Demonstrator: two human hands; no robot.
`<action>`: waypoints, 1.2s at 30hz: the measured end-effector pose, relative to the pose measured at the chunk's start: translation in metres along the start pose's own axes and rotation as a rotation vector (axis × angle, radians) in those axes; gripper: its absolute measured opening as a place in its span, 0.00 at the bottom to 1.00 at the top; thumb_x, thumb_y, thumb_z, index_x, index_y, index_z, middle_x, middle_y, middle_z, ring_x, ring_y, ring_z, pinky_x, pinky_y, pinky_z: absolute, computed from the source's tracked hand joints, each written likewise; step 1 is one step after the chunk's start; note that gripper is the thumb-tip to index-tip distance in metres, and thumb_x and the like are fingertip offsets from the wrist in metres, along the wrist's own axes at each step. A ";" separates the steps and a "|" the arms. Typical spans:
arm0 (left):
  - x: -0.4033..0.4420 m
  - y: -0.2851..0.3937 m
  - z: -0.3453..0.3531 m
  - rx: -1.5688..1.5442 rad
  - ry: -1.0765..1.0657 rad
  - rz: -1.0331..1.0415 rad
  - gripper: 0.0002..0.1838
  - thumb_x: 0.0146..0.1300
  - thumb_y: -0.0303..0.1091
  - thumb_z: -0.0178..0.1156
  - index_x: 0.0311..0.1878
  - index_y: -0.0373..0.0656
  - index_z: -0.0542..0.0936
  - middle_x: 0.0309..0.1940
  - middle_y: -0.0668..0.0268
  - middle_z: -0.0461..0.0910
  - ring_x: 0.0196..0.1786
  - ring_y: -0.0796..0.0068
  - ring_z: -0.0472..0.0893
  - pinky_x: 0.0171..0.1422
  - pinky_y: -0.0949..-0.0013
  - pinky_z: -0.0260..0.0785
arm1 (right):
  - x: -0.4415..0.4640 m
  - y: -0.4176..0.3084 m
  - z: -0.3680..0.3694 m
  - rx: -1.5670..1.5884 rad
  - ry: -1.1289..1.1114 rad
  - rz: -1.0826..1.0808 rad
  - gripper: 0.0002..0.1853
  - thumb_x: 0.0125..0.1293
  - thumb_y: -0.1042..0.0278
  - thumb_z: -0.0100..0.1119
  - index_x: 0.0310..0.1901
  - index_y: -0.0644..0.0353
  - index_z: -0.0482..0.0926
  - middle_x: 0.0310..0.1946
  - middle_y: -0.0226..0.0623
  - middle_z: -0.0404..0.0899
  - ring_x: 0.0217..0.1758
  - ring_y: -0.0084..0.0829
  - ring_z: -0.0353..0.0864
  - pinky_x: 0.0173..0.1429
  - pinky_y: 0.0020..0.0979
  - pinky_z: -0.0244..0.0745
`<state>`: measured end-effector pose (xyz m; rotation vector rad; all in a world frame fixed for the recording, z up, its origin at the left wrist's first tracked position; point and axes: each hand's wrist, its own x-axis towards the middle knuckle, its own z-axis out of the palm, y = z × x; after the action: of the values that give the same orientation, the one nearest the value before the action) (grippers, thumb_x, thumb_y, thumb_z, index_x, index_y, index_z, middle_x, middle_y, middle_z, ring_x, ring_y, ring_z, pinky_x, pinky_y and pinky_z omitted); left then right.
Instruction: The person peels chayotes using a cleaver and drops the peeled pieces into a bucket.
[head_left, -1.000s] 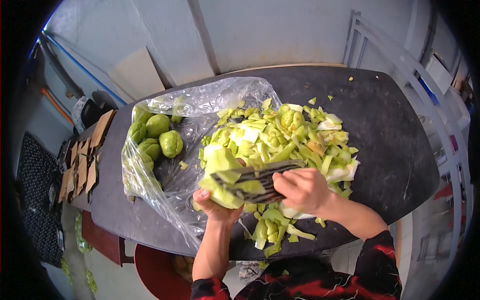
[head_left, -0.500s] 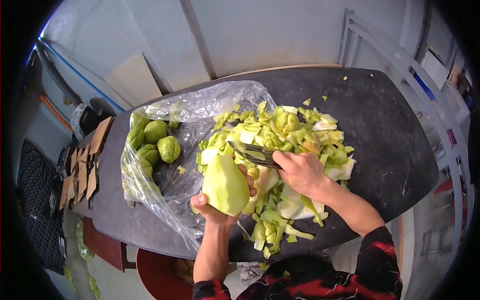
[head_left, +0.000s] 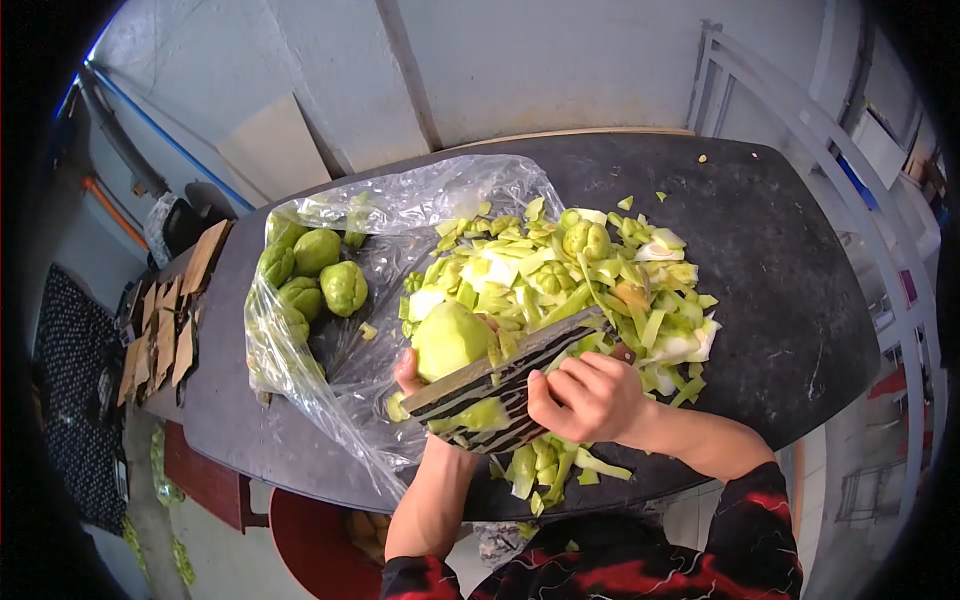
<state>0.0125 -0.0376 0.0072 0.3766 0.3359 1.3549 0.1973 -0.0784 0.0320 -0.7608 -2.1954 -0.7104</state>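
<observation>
My left hand point(head_left: 408, 372) is wrapped around a pale green peeled chayote point(head_left: 450, 342), partly hidden behind the blade. In my right hand point(head_left: 592, 398) is a wide knife with a dark striped blade point(head_left: 490, 400), its edge lying across the front of the chayote. Green bits of peel cling to the blade. Beyond and to the right of both hands lies a heap of green and white peelings point(head_left: 540, 275). Left of them, several unpeeled chayotes point(head_left: 343, 288) rest in a clear plastic bag point(head_left: 300, 375).
The dark table point(head_left: 760, 270) stands against a grey wall. A metal railing point(head_left: 850, 140) runs along the right. Brown cardboard pieces point(head_left: 165, 335) lie at the left edge. A red tub point(head_left: 310, 550) sits on the floor below.
The knife went up and away from the chayote, then came back down across its front. The chayote has been tilted, its rounded end now showing above the blade.
</observation>
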 end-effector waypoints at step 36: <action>-0.006 0.008 -0.004 0.073 -0.143 0.018 0.49 0.52 0.67 0.62 0.71 0.44 0.68 0.61 0.56 0.76 0.64 0.53 0.77 0.66 0.43 0.71 | -0.012 0.036 0.004 0.190 -0.249 0.453 0.05 0.61 0.76 0.56 0.36 0.57 0.70 0.20 0.34 0.78 0.18 0.34 0.82 0.20 0.34 0.77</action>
<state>0.0028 -0.0418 0.0071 0.5355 0.2648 1.3274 0.2276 -0.0548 0.0299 -1.2421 -2.1500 -0.1845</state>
